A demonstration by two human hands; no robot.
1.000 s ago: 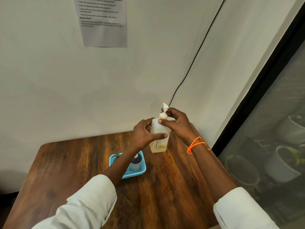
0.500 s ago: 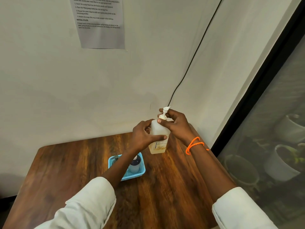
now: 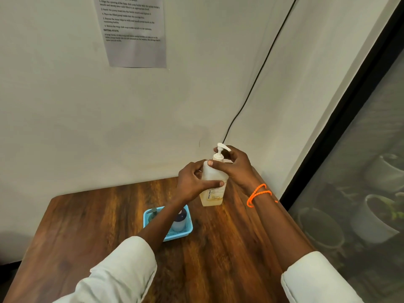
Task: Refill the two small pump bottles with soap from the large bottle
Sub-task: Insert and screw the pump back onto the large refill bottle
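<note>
The large translucent bottle with yellowish soap and a white pump head stands upright on the wooden table, near its far right corner. My left hand grips the bottle's body from the left. My right hand holds the pump's neck, thumb across the bottle's shoulder. A small pump bottle with a dark top stands in a blue basket; another dark pump shows at the basket's left, mostly hidden behind my left forearm.
A white wall runs right behind the table, with a printed sheet and a black cable coming down to the corner. To the right is a dark-framed glass pane with plant pots behind it.
The pump head has turned, its nozzle now pointing right over my right fingers. Both hands keep their hold on the large bottle, which stays in place.
</note>
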